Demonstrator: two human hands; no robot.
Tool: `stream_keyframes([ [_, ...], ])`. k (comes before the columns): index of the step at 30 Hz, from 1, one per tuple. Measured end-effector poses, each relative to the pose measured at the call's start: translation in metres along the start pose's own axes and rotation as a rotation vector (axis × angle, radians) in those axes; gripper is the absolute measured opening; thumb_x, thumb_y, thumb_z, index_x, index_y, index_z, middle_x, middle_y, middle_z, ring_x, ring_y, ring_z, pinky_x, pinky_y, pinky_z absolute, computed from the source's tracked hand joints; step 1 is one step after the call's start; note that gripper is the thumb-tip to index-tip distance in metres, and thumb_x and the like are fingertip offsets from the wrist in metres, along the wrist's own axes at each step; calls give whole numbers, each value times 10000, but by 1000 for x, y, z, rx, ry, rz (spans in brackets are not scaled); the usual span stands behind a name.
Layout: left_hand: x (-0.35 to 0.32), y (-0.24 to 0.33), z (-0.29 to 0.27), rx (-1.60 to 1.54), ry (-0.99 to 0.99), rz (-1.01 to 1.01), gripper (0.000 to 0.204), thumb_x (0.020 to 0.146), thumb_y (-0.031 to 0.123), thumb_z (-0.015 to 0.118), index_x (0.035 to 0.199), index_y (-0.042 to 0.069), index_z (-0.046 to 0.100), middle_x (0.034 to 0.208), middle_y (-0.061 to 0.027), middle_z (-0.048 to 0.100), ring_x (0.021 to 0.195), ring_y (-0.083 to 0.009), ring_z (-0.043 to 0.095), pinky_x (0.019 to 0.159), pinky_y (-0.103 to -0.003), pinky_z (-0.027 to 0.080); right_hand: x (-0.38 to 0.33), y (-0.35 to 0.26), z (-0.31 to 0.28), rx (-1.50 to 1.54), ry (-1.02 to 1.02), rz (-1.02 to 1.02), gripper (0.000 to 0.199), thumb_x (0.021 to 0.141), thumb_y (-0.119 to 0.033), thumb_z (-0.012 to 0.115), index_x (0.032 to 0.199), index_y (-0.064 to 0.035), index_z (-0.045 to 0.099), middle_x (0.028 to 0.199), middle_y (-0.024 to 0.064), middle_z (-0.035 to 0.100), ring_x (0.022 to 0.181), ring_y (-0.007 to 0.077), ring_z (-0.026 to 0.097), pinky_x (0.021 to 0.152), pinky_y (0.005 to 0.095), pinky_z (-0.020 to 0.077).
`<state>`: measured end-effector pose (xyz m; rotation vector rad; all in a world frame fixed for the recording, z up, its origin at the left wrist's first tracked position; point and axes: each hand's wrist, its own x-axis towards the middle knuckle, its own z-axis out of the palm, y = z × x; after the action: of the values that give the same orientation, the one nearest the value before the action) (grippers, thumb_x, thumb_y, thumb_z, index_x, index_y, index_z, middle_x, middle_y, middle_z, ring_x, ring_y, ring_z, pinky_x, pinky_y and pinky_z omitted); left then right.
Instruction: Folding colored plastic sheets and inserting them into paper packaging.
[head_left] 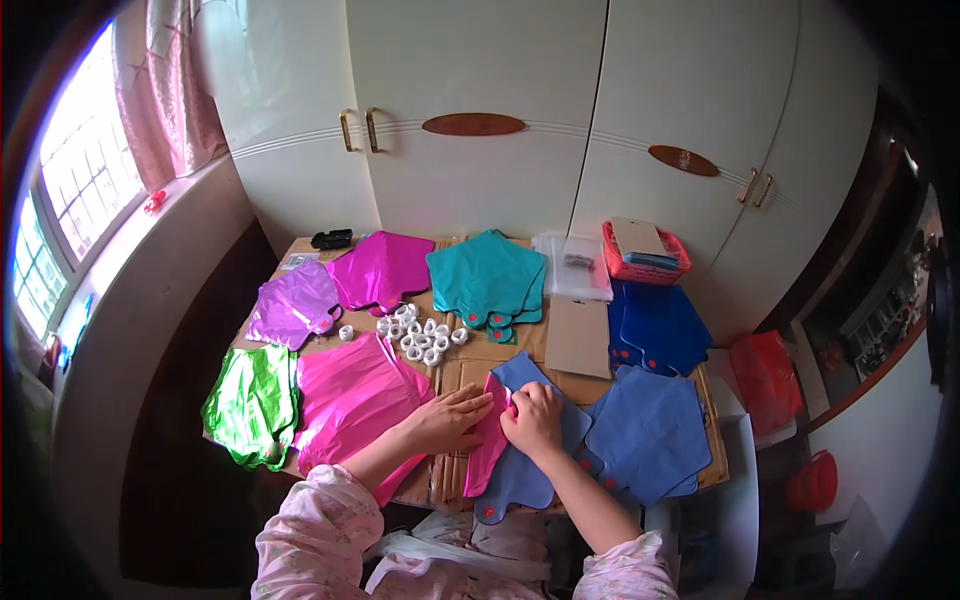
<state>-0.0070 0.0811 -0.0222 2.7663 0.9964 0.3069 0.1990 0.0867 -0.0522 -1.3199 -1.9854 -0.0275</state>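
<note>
A folded strip of hot-pink foil balloon (484, 458) lies in front of me on a flat, dusty-blue foil balloon (522, 488). My left hand (446, 420) rests flat with fingers stretched, its tips at the strip's left edge. With curled fingers, my right hand (533, 420) grips the strip's right edge; a small white bit shows by its fingertips. To the left spreads a stack of flat hot-pink foil balloons (350, 395), partly under my left forearm. More dusty-blue foil balloons (652, 435) lie right of my right hand.
Green (250, 395), lilac (290, 305), magenta (380, 268), teal (488, 275) and dark-blue foil balloons (670, 325) ring the cardboard-covered table (460, 372). Several white ribbon rolls (415, 335) sit mid-table. Behind stand a grey-brown card (578, 338), clear bags (575, 268) and a red basket (648, 270).
</note>
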Motion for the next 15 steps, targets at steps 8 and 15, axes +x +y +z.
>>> stream_keyframes([
  [8, -2, 0, 6, 120, -46, -26, 699, 853, 486, 558, 1411, 111, 366, 1462, -53, 363, 1378, -303, 264, 1102, -446, 243, 1, 1, -1, 45, 14, 45, 178, 674, -156, 614, 823, -62, 591, 937, 88, 521, 933, 295, 499, 803, 451, 390],
  [15, -4, 2, 4, 157, -69, -65, 709, 844, 528, 544, 1412, 140, 370, 1467, -27, 360, 1381, -288, 263, 1092, -460, 240, 3, -36, -41, -93, -158, -151, 341, 701, -205, 723, 964, -61, 561, 1014, 84, 542, 995, 273, 522, 865, 409, 401],
])
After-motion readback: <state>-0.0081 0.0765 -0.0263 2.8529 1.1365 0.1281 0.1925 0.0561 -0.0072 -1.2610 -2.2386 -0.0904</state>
